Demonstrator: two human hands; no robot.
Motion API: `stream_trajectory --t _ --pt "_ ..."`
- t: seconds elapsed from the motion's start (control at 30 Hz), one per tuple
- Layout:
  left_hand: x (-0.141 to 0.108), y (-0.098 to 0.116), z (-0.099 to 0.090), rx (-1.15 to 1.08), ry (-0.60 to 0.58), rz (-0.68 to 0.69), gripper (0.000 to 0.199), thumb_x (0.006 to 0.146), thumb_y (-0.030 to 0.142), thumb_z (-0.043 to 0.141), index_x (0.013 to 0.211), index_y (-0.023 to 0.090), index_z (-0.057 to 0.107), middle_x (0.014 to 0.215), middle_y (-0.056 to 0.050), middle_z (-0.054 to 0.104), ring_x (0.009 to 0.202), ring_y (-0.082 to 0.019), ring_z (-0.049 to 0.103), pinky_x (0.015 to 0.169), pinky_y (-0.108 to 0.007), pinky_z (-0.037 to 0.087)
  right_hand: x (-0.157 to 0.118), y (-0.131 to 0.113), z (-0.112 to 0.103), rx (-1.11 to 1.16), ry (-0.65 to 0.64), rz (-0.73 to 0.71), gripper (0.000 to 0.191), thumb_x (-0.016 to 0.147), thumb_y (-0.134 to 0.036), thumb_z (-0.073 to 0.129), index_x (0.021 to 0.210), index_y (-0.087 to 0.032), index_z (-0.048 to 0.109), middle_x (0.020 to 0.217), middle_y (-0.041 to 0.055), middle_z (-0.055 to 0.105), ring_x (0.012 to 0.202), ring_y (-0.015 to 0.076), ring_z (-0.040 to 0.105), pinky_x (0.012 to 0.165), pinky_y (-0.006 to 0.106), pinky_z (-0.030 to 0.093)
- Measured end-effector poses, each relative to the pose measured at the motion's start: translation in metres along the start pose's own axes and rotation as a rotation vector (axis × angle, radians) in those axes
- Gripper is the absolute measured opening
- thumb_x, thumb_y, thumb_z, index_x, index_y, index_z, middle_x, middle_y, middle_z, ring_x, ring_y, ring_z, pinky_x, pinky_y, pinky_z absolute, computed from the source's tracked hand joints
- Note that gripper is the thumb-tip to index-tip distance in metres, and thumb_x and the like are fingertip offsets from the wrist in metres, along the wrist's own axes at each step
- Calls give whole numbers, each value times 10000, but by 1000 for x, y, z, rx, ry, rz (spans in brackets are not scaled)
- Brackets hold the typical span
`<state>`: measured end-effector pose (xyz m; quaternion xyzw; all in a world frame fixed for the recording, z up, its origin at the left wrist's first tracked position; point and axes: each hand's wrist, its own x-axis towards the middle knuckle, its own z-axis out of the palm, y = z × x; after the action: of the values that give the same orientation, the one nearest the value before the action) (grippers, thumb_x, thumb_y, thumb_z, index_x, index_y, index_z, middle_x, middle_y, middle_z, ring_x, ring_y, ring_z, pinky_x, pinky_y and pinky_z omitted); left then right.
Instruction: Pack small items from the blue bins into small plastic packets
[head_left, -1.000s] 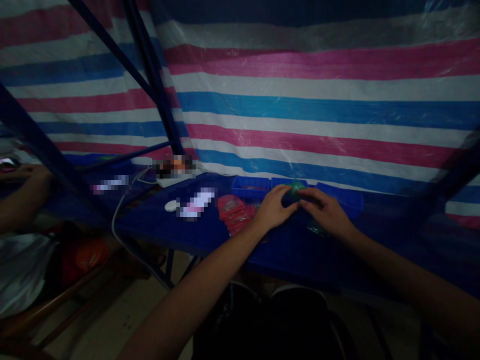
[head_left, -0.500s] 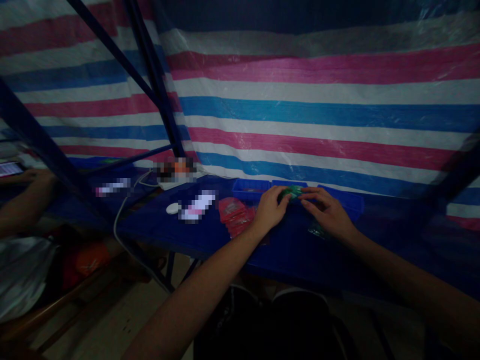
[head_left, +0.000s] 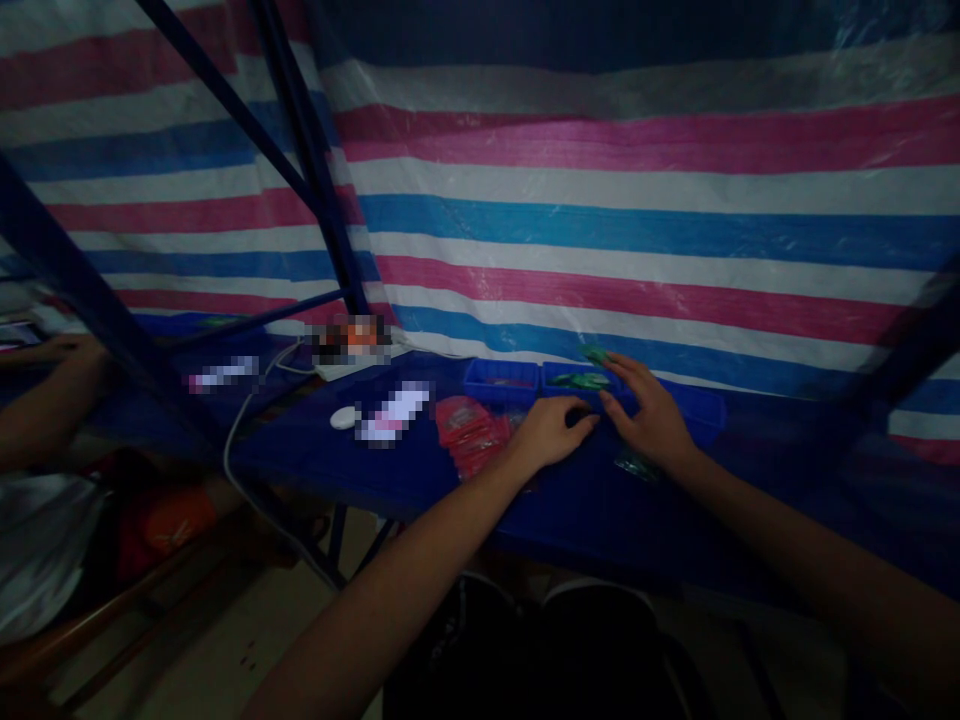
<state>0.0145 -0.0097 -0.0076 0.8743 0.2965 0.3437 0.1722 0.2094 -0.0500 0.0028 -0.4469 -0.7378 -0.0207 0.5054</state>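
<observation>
My right hand [head_left: 646,408] reaches over the blue bins with fingers stretched out and thumb apart. A small green packet [head_left: 595,354] is at its fingertips; whether it is gripped there I cannot make out. Below it, more green packets [head_left: 577,381] lie in the middle blue bin [head_left: 551,373]. My left hand [head_left: 556,430] rests low over the table in front of that bin, fingers bent and thumb apart, with nothing seen in it. Beside its wrist lies a pile of red packets [head_left: 474,440]. A clear greenish packet [head_left: 636,465] is on the table under my right wrist.
Another blue bin [head_left: 501,379] stands to the left and one [head_left: 703,412] to the right. A round white object [head_left: 346,417], a blurred-out phone-like item [head_left: 394,411] and a white cable [head_left: 232,440] are leftward. A co-worker's arm [head_left: 56,395] is beyond the blue frame post [head_left: 112,295].
My hands have parted: the left drew back and down toward the table, the right moved up over the bin. Green packets now show in the middle bin, another at the right fingertips.
</observation>
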Motion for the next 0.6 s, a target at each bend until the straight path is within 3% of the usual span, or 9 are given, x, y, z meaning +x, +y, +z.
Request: stream_trajectory --t 0.1,0.23,0.37,0.47,0.6 --pt "-1 2 4 124 -99 160 305 950 375 609 1116 152 737 1142 -124 745 1086 -271 699 995 -419 537 4 4 5 -43 -154 -71 472 955 -333 591 1423 -273 582 1590 70 457 1462 315 427 1215 566 340" --pt "-1 3 4 158 -171 203 413 933 440 634 1208 142 706 1226 -145 717 1163 -283 671 1041 -419 512 3 16 10 -68 -332 -100 347 995 -320 510 1280 -249 695 1537 76 525 1409 305 501 1190 558 387" --pt "-5 9 0 147 -242 235 597 916 610 607 1317 170 653 1303 -143 686 1215 -300 640 1063 -451 489 1 24 10 -54 -340 -80 366 1025 -354 456 1309 -270 671 1500 70 568 1389 302 527 1171 555 418" --pt "-7 12 -1 181 -295 248 697 831 704 656 1342 231 651 1357 -121 661 1265 -335 598 1063 -499 472 2 22 11 -13 -377 -78 436 1057 -378 374 1445 -304 558 1515 43 557 1431 285 486 1216 559 360" --pt "-5 12 -1 161 -353 278 497 887 607 660 1237 261 724 1279 -70 714 1240 -300 619 1077 -451 458 3 17 12 6 -367 -90 478 1075 -381 314 1533 -333 441 1564 19 501 1481 258 417 1259 551 287"
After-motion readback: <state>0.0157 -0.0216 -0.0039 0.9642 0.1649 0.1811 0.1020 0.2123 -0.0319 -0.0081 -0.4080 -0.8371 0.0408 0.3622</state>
